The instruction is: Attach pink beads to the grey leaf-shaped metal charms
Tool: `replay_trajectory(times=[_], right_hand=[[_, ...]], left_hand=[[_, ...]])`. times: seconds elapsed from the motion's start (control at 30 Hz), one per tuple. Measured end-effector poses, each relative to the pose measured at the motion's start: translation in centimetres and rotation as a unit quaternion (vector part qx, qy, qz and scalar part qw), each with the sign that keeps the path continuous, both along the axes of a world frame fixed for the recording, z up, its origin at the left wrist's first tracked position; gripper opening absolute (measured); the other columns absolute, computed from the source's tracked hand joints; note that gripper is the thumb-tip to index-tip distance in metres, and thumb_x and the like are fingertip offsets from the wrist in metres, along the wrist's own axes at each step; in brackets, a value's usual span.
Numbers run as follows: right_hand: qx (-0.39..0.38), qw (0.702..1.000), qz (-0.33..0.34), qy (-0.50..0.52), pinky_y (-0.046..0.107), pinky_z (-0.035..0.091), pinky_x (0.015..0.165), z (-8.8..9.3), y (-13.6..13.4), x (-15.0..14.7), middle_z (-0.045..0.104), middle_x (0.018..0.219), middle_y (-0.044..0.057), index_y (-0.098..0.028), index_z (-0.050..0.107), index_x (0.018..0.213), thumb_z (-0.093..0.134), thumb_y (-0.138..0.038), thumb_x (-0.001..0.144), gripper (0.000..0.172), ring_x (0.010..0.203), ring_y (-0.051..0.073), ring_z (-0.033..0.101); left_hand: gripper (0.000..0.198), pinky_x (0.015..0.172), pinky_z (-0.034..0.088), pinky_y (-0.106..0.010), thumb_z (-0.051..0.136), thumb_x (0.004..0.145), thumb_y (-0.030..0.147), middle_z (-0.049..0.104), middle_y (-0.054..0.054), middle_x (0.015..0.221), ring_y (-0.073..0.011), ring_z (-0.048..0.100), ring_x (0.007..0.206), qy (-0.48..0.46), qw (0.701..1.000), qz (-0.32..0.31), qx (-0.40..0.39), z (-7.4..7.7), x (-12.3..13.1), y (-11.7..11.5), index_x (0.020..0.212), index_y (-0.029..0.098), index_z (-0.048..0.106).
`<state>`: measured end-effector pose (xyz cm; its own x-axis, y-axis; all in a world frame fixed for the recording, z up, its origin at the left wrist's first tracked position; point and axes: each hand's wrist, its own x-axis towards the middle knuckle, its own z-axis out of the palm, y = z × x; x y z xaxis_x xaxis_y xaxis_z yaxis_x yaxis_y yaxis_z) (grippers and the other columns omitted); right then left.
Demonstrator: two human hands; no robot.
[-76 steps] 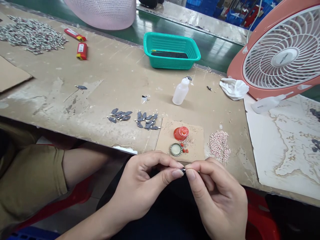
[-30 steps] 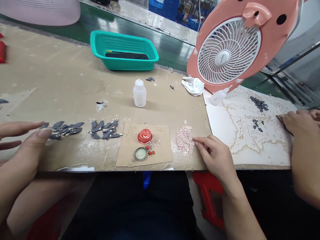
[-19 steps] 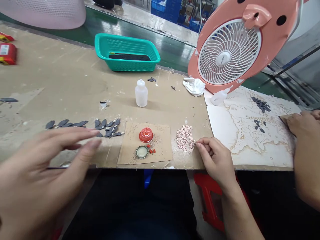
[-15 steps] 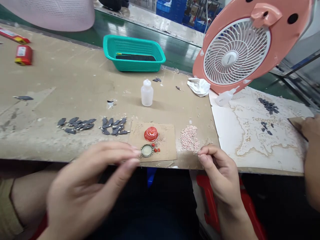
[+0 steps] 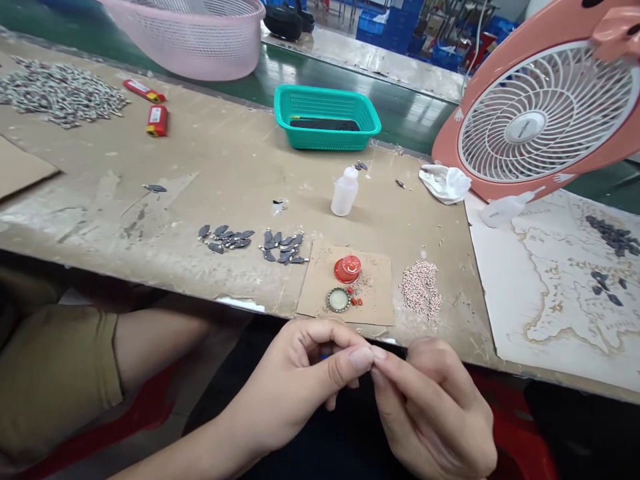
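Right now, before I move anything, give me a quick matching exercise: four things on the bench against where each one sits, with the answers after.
Things:
1. Red lid
2. Pile of pale pink beads
3. Teal basket
4. White plastic bottle

Places:
A. At the far edge of the bench
B. On the cardboard square
C. On the bench, right of the cardboard square
D. Standing between the basket and the cardboard square

Pairs: 1-B, 2-C, 3-A, 4-D
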<state>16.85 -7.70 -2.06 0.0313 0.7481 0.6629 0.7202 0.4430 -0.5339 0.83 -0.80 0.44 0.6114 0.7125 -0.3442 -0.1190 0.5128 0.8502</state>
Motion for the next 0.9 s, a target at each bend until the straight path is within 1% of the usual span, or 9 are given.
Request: replay_trajectory(times=[0.07, 0.17, 0.33, 0.43, 0.5, 0.6, 0.77, 0.83, 0.9], right_hand=[[0.018, 0.999, -0.011, -0.041, 0.029, 0.041, 0.048, -0.2, -0.1, -0.1, 0.050, 0.068, -0.002, -0.027, 0.062, 0.134, 0.073, -0.004, 0.076, 0.063, 0.057, 0.012, 0.044], [-0.008, 1.000, -0.005, -0.014, 0.028, 0.041, 0.048, -0.1, -0.1, -0.3, 0.050, 0.069, -0.002, -0.028, 0.063, 0.132, 0.071, -0.002, 0.077, 0.062, 0.057, 0.012, 0.045], [-0.142, 0.981, 0.021, 0.134, 0.023, 0.043, 0.047, 1.3, 0.7, -0.1, 0.055, 0.073, -0.003, -0.027, 0.071, 0.113, 0.066, -0.008, 0.085, 0.034, 0.057, 0.009, 0.052], [-0.206, 0.965, 0.056, 0.154, 0.021, 0.044, 0.047, 2.0, 1.5, 0.0, 0.056, 0.070, -0.004, -0.027, 0.072, 0.100, 0.066, -0.016, 0.088, 0.017, 0.055, 0.008, 0.052], [-0.228, 0.959, 0.073, 0.150, 0.020, 0.045, 0.048, 2.3, 1.8, -0.1, 0.056, 0.066, -0.004, -0.026, 0.072, 0.095, 0.065, -0.019, 0.089, 0.011, 0.054, 0.008, 0.053], [-0.227, 0.962, 0.082, 0.128, 0.019, 0.045, 0.048, 2.5, 2.3, -0.2, 0.054, 0.063, -0.005, -0.024, 0.071, 0.093, 0.065, -0.019, 0.089, 0.009, 0.053, 0.008, 0.052], [-0.182, 0.977, 0.103, 0.047, 0.017, 0.043, 0.047, 2.5, 2.7, -0.3, 0.056, 0.065, -0.005, -0.022, 0.067, 0.088, 0.064, -0.014, 0.087, 0.008, 0.051, 0.006, 0.052], [-0.178, 0.979, 0.099, 0.030, 0.018, 0.042, 0.047, 2.5, 2.8, -0.3, 0.055, 0.064, -0.005, -0.022, 0.066, 0.087, 0.063, -0.015, 0.088, 0.007, 0.051, 0.006, 0.051], [-0.186, 0.980, 0.069, 0.036, 0.020, 0.042, 0.048, 2.4, 3.0, -0.1, 0.055, 0.065, -0.005, -0.023, 0.065, 0.087, 0.062, -0.018, 0.090, 0.006, 0.053, 0.007, 0.050]], left_hand=[[0.025, 0.045, 0.039, -0.015, 0.072, 0.085, 0.039, 0.060, 0.001, 0.068, -0.0064, 0.045, 0.051, 0.015, 1.000, 0.003, 0.010, 0.1, -0.2, 0.0, 0.076, 0.016, 0.071], [0.027, 0.047, 0.041, -0.014, 0.067, 0.089, 0.040, 0.055, 0.002, 0.067, -0.0075, 0.047, 0.055, 0.038, 0.999, -0.002, 0.035, 0.2, -0.4, -0.1, 0.077, 0.016, 0.065], [0.031, 0.049, 0.043, -0.016, 0.055, 0.096, 0.043, 0.052, 0.002, 0.067, -0.0088, 0.049, 0.057, 0.038, 0.997, -0.028, 0.066, 0.1, -0.8, -0.1, 0.080, 0.017, 0.059], [0.034, 0.049, 0.043, -0.017, 0.052, 0.098, 0.044, 0.051, 0.002, 0.068, -0.0090, 0.049, 0.057, 0.049, 0.994, -0.030, 0.089, -0.3, -1.2, -0.1, 0.080, 0.017, 0.058], [0.034, 0.050, 0.044, -0.018, 0.051, 0.099, 0.043, 0.051, 0.002, 0.068, -0.0088, 0.049, 0.056, 0.067, 0.991, -0.030, 0.113, -0.5, -1.4, 0.0, 0.080, 0.016, 0.058], [0.034, 0.054, 0.043, -0.019, 0.049, 0.101, 0.041, 0.052, 0.002, 0.068, -0.0083, 0.050, 0.057, 0.091, 0.983, -0.030, 0.154, -0.7, -1.8, 0.0, 0.079, 0.016, 0.058], [0.035, 0.062, 0.044, -0.021, 0.047, 0.102, 0.039, 0.053, 0.003, 0.068, -0.0085, 0.051, 0.060, 0.116, 0.971, -0.037, 0.207, -0.7, -2.1, 0.1, 0.077, 0.017, 0.056], [0.032, 0.066, 0.045, -0.022, 0.048, 0.102, 0.036, 0.057, 0.002, 0.071, -0.0099, 0.055, 0.066, 0.140, 0.954, -0.036, 0.261, -0.7, -2.6, 0.8, 0.078, 0.017, 0.058], [0.027, 0.071, 0.046, -0.023, 0.050, 0.101, 0.031, 0.062, 0.001, 0.078, -0.0118, 0.059, 0.075, 0.198, 0.915, 0.006, 0.351, -0.9, -3.6, 2.1, 0.081, 0.018, 0.062]])
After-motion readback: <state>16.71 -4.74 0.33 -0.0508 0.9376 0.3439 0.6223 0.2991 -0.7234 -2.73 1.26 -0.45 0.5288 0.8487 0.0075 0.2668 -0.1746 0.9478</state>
